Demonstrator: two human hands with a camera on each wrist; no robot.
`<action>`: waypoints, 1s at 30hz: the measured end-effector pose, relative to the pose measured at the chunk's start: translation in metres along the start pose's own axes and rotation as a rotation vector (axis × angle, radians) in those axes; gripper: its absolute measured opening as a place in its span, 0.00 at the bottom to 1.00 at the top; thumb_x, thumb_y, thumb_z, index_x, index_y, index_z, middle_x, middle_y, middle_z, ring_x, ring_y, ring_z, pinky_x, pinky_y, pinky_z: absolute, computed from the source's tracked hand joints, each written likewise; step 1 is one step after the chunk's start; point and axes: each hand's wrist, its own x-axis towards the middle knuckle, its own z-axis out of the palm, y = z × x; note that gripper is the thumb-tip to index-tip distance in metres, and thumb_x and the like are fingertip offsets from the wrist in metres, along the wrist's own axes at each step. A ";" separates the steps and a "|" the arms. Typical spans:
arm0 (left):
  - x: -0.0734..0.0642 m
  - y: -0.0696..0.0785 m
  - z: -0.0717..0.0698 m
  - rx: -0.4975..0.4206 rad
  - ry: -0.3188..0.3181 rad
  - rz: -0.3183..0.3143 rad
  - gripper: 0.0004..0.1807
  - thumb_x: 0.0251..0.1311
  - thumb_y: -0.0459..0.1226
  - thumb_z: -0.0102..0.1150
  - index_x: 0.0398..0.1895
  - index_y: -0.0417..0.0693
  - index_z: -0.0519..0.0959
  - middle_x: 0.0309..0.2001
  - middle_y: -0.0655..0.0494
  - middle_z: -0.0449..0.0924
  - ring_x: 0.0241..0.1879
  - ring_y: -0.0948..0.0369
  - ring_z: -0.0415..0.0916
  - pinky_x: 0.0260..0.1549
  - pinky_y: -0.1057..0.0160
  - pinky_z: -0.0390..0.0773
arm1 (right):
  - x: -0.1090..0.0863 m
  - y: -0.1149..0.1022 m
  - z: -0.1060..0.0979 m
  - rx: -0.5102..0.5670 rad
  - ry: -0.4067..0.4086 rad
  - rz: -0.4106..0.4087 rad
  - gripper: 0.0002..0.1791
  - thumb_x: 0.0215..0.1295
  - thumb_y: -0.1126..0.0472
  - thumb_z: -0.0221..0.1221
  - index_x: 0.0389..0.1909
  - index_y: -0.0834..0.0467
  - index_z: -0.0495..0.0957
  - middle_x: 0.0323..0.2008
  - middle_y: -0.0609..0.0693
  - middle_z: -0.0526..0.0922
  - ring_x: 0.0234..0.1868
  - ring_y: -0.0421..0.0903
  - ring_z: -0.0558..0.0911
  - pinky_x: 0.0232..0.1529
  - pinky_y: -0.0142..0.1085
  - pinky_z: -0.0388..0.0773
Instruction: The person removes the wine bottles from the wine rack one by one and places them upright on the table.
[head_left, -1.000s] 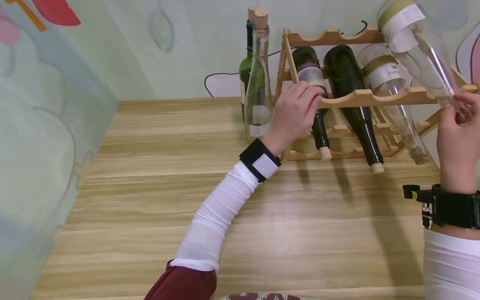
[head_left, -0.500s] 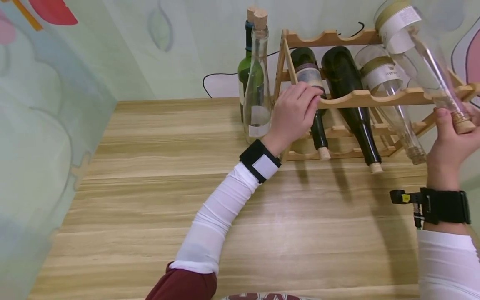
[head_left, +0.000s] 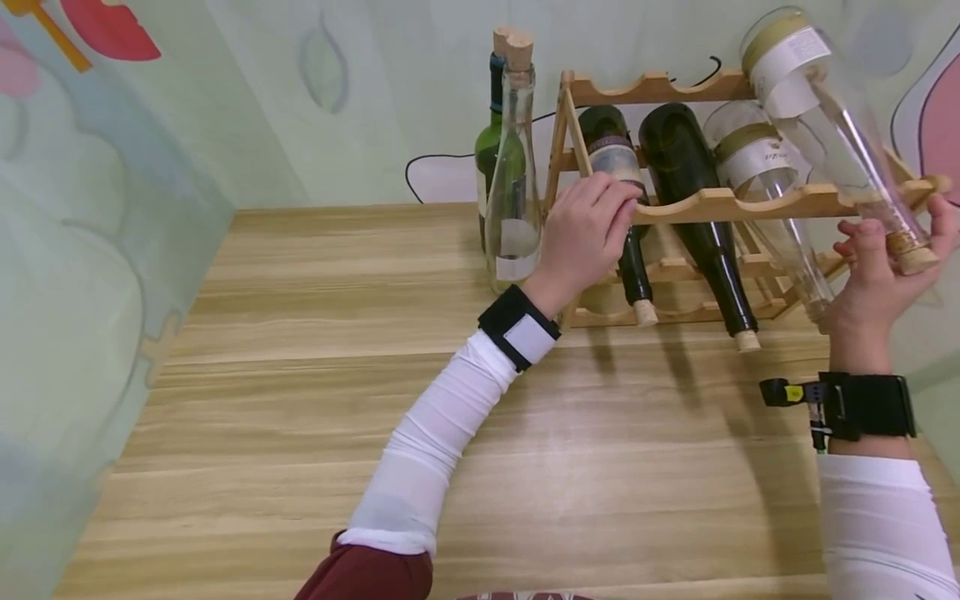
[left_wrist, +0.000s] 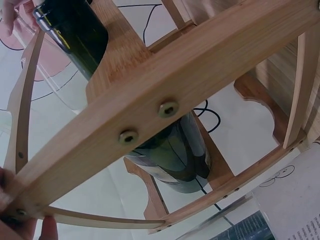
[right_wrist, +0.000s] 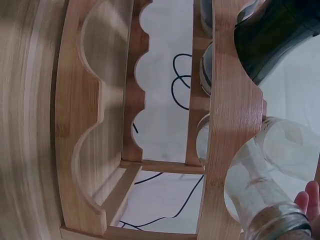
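My left hand grips the left end of the front top rail of a wooden wine rack; its fingertips show at that corner in the left wrist view. At the right end, a clear glass bottle with a cork stopper lies tilted across the rack, base up at the back, neck over the front rail. Around that neck, my right hand is spread loosely, thumb and forefinger to either side. In the right wrist view its fingertips stand beside the clear bottle.
Below the top rail slant a labelled dark bottle, a dark green bottle and another clear bottle. Left of the rack stand a corked clear bottle and a green bottle. A patterned wall backs the wooden table.
My right hand has moved slightly left, and its fingers have loosened from around the clear bottle's neck. The bottle has settled a little leftward. My left hand stays on the rack.
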 end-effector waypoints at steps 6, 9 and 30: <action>0.001 -0.001 0.001 -0.001 0.004 0.003 0.14 0.64 0.40 0.42 0.40 0.47 0.78 0.36 0.55 0.76 0.40 0.61 0.73 0.40 0.70 0.69 | 0.008 0.005 -0.002 -0.089 0.000 0.000 0.36 0.41 0.63 0.66 0.56 0.57 0.66 0.41 0.56 0.78 0.27 0.41 0.73 0.26 0.28 0.67; 0.001 -0.001 0.001 0.001 0.006 0.003 0.13 0.64 0.40 0.42 0.39 0.48 0.78 0.35 0.55 0.76 0.40 0.61 0.73 0.40 0.70 0.69 | 0.009 0.006 -0.003 -0.140 -0.005 -0.030 0.29 0.42 0.62 0.66 0.50 0.59 0.72 0.36 0.53 0.78 0.26 0.39 0.72 0.26 0.27 0.66; 0.000 -0.001 -0.003 0.015 0.038 0.002 0.13 0.63 0.40 0.44 0.40 0.48 0.78 0.35 0.56 0.76 0.39 0.62 0.73 0.42 0.71 0.70 | -0.007 -0.009 -0.008 -0.173 0.057 -0.076 0.25 0.40 0.56 0.67 0.43 0.59 0.75 0.41 0.55 0.79 0.39 0.46 0.78 0.31 0.28 0.68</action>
